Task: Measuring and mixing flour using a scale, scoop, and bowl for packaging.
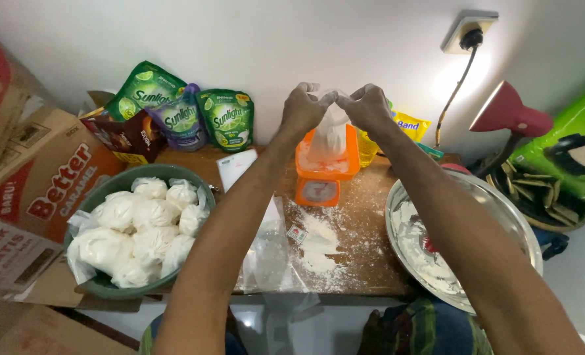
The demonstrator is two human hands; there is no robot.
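While both hands pinch its neck, left hand (300, 108) and right hand (369, 107) hold the small clear bag of flour (329, 137) just above the orange scale (321, 172); soft, saggy, thin-skinned, likely best gripped up top.

From my remote seat I'd call this a cramped home packing corner: a flour-dusted wooden table (365, 263) against a plain wall with an orange kitchen scale (322, 174), a green basin (108, 286) of tied white bags, stacked cardboard cartons (29, 171) (snack boxes, apparently) and green refill pouches (227, 118).
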